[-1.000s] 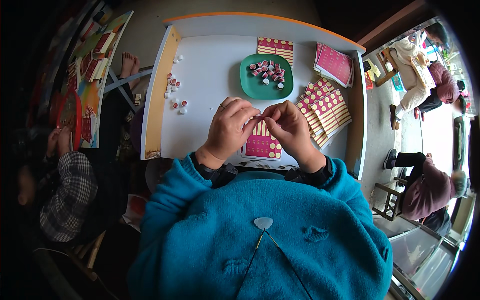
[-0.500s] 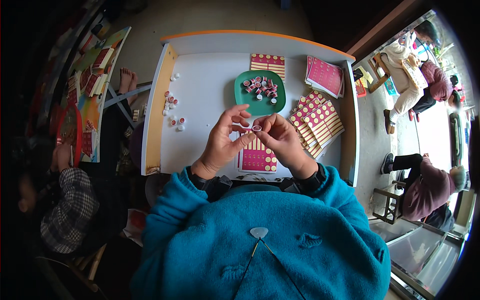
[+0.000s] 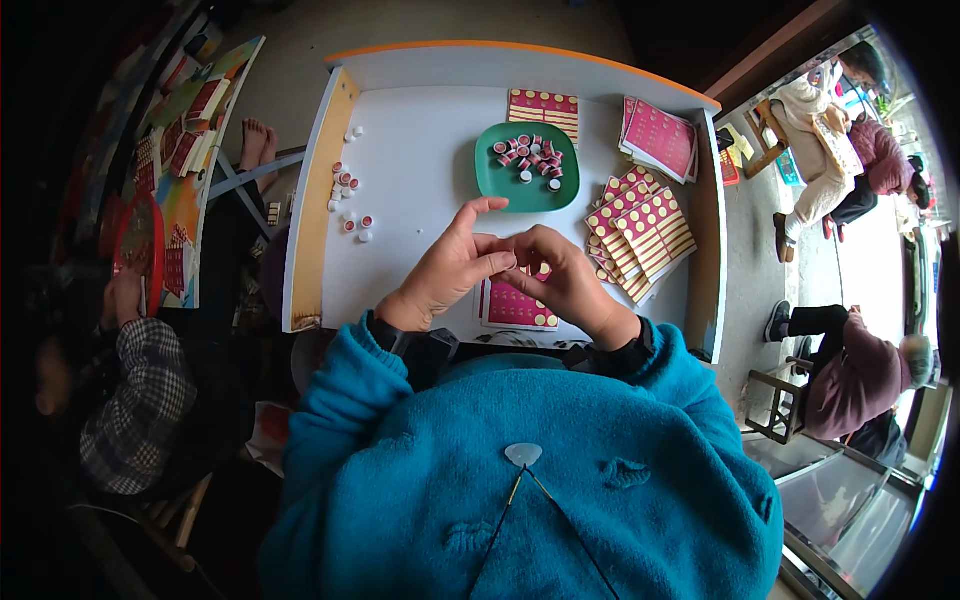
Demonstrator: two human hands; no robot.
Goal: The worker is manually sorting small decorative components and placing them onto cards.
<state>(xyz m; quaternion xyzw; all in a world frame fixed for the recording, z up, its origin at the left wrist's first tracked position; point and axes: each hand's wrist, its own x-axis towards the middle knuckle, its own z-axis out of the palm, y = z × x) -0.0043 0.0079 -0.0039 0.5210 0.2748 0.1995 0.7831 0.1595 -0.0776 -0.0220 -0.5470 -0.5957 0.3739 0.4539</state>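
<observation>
Over the white table tray, my left hand (image 3: 447, 272) and my right hand (image 3: 562, 277) meet at the fingertips, pinching a small white-rimmed round cap that the fingers now mostly hide. The left thumb presses from one side, with the left index finger raised. Right thumb and index finger close on it from the other side. Just under the hands lies a magenta sticker sheet (image 3: 515, 308) with cream dots. Beyond them, a green plate (image 3: 500, 200) holds several small red-and-white round pieces (image 3: 530, 155).
Several white and red caps (image 3: 347, 186) lie along the left wall. Fanned sticker sheets (image 3: 655, 235) and a magenta stack (image 3: 662, 140) are on the right; another sheet (image 3: 555, 107) sits behind the plate. Raised walls (image 3: 708, 240) enclose the surface. A person in checked sleeves (image 3: 140, 400) works at left.
My fingertips have closed in around the small cap, covering its round face, which showed before. My view has shifted slightly, and both hands stay near the same place.
</observation>
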